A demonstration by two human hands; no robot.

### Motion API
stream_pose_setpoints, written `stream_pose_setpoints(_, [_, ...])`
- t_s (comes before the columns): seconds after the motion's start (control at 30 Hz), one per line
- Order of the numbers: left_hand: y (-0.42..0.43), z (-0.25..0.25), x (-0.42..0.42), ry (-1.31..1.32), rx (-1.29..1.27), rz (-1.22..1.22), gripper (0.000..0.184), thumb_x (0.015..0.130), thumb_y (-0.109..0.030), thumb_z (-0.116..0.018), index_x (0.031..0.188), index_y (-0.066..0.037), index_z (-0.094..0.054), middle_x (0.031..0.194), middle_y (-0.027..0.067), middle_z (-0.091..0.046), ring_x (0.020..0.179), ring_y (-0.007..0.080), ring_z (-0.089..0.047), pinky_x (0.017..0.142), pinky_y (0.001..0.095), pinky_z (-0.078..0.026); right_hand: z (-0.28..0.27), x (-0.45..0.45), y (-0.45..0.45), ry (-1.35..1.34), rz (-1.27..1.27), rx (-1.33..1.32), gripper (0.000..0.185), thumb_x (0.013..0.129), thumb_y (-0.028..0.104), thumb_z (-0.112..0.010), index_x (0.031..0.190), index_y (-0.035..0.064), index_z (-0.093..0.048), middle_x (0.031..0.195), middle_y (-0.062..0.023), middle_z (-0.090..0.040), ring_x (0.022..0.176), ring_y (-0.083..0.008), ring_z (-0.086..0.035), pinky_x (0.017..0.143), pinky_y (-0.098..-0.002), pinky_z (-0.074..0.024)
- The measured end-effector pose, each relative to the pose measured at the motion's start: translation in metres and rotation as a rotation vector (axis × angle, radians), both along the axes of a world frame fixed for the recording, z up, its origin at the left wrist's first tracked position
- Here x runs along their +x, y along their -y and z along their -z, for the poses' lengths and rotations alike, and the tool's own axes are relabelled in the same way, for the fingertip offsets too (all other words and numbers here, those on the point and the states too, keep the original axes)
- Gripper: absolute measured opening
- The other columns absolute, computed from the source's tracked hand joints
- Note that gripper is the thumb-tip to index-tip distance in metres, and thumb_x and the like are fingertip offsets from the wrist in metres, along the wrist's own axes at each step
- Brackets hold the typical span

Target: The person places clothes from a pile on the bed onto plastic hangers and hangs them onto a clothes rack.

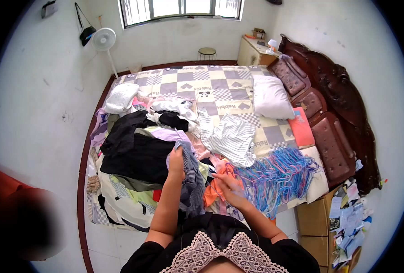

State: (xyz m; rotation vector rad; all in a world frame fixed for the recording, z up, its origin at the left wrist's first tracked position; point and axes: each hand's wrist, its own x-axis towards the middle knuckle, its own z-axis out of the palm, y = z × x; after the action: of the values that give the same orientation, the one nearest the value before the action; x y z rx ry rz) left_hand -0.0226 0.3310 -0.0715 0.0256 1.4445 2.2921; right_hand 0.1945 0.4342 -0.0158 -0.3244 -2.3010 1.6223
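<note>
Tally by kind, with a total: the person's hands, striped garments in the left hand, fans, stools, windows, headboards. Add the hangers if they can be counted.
Hands: 2 (left hand, right hand)
Striped garment in left hand: 1
Fan: 1
Stool: 1
Window: 1
Headboard: 1
Total: 7
Hangers: too tangled to count, left out.

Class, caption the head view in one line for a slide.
Left hand gripping a grey striped garment over a bed strewn with clothes and hangers.

The right hand [229,188] is slightly blurred; a dark shape [27,223], lower left, is unrecognisably blurred; the top edge crops the window [182,8].
</note>
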Motion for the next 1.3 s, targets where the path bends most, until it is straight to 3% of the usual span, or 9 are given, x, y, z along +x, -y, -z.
stream_pose_setpoints(0.03, [0.004, -0.001, 0.0, 0.001, 0.005, -0.002, 0.033, 0.093, -0.028, -0.043, 0.104, -0.001, -0.058, 0.091, 0.0118, -0.062, 0.082, 0.0225, -0.062, 0.074, 0.0379, -0.05, 0.0, -0.004, -0.003, -0.036, 0.103, 0.023, 0.026, 0.092, 0.018, -0.049, 0.111, 0.0027, -0.06, 0.091, -0.0068, -0.062, 0.083, -0.0105, -0.057, 0.078, -0.0248, -0.044])
stream_pose_setpoints(0.1, [0.014, -0.014, -0.007, -0.613, -0.797, -0.165, 0.032, 0.087, -0.028, -0.049, 0.104, -0.004, -0.061, 0.1, 0.0174, -0.059, 0.091, 0.034, -0.058, 0.081, 0.0399, -0.044, -0.001, -0.007, -0.02, 0.027, 0.106, -0.156, 0.024, 0.092, 0.016, -0.051, 0.11, 0.0028, -0.061, 0.091, -0.0051, -0.063, 0.081, -0.0093, -0.056, 0.076, -0.0233, -0.0435])
stream_pose_setpoints(0.23, [0.033, -0.042, -0.028, -0.549, -0.993, -0.345, 0.029, 0.08, -0.021, -0.054, 0.106, -0.011, -0.065, 0.091, 0.0171, -0.054, 0.086, 0.034, -0.057, 0.078, 0.0398, -0.045, -0.018, 0.008, -0.03, 0.048, -0.02, -0.041, 0.022, 0.092, 0.014, -0.05, 0.106, 0.0034, -0.063, 0.09, -0.0038, -0.064, 0.08, -0.0082, -0.055, 0.073, -0.0229, -0.0437])
stream_pose_setpoints(0.37, [0.013, -0.062, 0.002, -0.886, -1.025, -0.253, 0.032, 0.072, -0.011, -0.057, 0.103, -0.012, -0.066, 0.083, 0.0107, -0.053, 0.075, 0.0306, -0.058, 0.066, 0.0402, -0.047, -0.022, -0.002, -0.01, 0.069, -0.166, -0.04, 0.021, 0.092, 0.011, -0.049, 0.106, 0.0037, -0.064, 0.081, -0.0009, -0.059, 0.074, -0.0063, -0.053, 0.067, -0.0211, -0.0425])
stream_pose_setpoints(0.47, [-0.008, -0.059, 0.033, -1.342, -0.954, -0.284, 0.034, 0.071, -0.001, -0.058, 0.101, -0.014, -0.067, 0.079, 0.005, -0.052, 0.067, 0.024, -0.058, 0.056, 0.0366, -0.046, -0.008, -0.024, 0.006, -0.035, 0.026, -0.149, 0.02, 0.093, 0.009, -0.048, 0.102, 0.0034, -0.064, 0.068, 0.0034, -0.048, 0.061, -0.0046, -0.04, 0.053, -0.02, -0.0324])
stream_pose_setpoints(0.7, [-0.003, -0.065, 0.028, -1.419, -0.723, -0.39, 0.039, 0.069, 0.002, -0.06, 0.105, -0.012, -0.066, 0.076, 0.0038, -0.051, 0.059, 0.0205, -0.057, 0.05, 0.032, -0.046, -0.01, -0.025, -0.002, -0.244, 0.196, -0.348, 0.022, 0.096, 0.02, -0.047, 0.101, 0.0048, -0.062, 0.058, 0.0082, -0.04, 0.048, 0.0008, -0.031, 0.044, -0.0174, -0.0223])
stream_pose_setpoints(0.9, [-0.017, -0.07, 0.032, -1.439, -0.696, -0.348, 0.039, 0.068, 0.001, -0.061, 0.105, -0.011, -0.066, 0.075, 0.0059, -0.052, 0.059, 0.0235, -0.057, 0.052, 0.0332, -0.047, -0.015, -0.036, -0.002, -0.169, 0.13, 0.061, 0.02, 0.096, 0.015, -0.045, 0.1, 0.0049, -0.061, 0.059, 0.006, -0.038, 0.053, -0.0059, -0.032, 0.049, -0.0215, -0.0303])
stream_pose_setpoints(0.97, [-0.009, -0.065, 0.021, -1.27, -0.911, -0.406, 0.038, 0.069, 0.0, -0.061, 0.104, -0.011, -0.065, 0.076, 0.0072, -0.054, 0.062, 0.0265, -0.058, 0.055, 0.0354, -0.048, -0.03, -0.028, -0.011, -0.122, 0.117, 0.216, 0.02, 0.096, 0.012, -0.044, 0.1, 0.0053, -0.062, 0.061, 0.0029, -0.04, 0.056, -0.0054, -0.035, 0.051, -0.0215, -0.0312])
stream_pose_setpoints(1.3, [-0.033, -0.073, 0.059, -1.357, -0.799, -0.201, 0.038, 0.069, -0.004, -0.059, 0.106, -0.013, -0.064, 0.073, 0.007, -0.053, 0.06, 0.0274, -0.057, 0.054, 0.0374, -0.047, -0.015, -0.035, -0.009, -0.153, 0.185, 0.075, 0.02, 0.096, 0.01, -0.043, 0.099, 0.0041, -0.062, 0.062, 0.0026, -0.046, 0.056, -0.0047, -0.037, 0.052, -0.0199, -0.032])
